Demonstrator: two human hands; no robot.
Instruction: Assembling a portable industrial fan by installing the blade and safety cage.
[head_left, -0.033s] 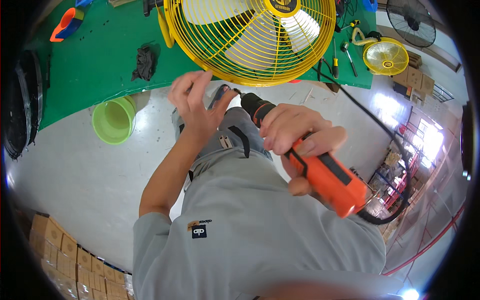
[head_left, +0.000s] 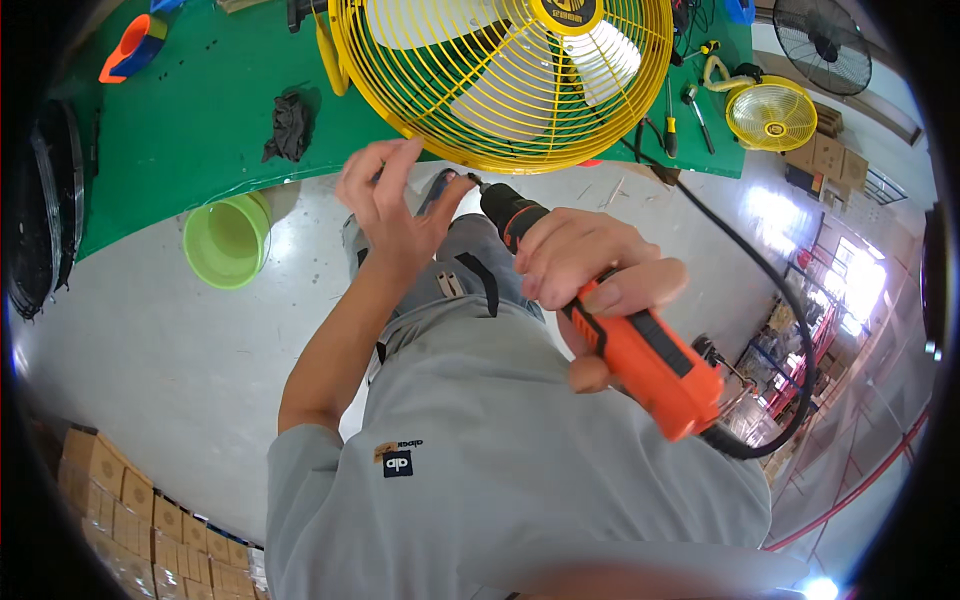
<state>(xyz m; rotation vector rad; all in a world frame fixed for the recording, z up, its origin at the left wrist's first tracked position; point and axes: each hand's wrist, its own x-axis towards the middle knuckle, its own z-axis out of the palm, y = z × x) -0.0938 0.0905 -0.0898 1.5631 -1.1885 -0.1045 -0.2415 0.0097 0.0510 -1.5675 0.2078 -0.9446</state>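
My right hand (head_left: 590, 255) is wrapped round an orange and black corded electric screwdriver (head_left: 660, 375). The tool slants up and left, and its bit tip is close to the thumb of my left hand (head_left: 390, 205). My left hand's fingers are spread, with the fingertips at the lower rim of a large yellow fan (head_left: 540, 165). A tiny dark thing shows between the bit and that thumb; I cannot tell whether it is a screw. The fan's wire guard covers its pale blades, and it rests at the front edge of the green bench (head_left: 200, 130).
On the bench lie a dark crumpled cloth (head_left: 288, 128), an orange and blue tape roll (head_left: 133, 50), a yellow-handled screwdriver (head_left: 670, 140) and other tools. A green bucket (head_left: 228, 240) stands below the edge. A black cable (head_left: 790, 285) loops at the right. Cartons (head_left: 110, 480) are stacked at lower left.
My right hand and the electric screwdriver have shifted slightly left, the tool's rear end also a little down. The cable has swung left with them. My left hand and the fan look almost unmoved.
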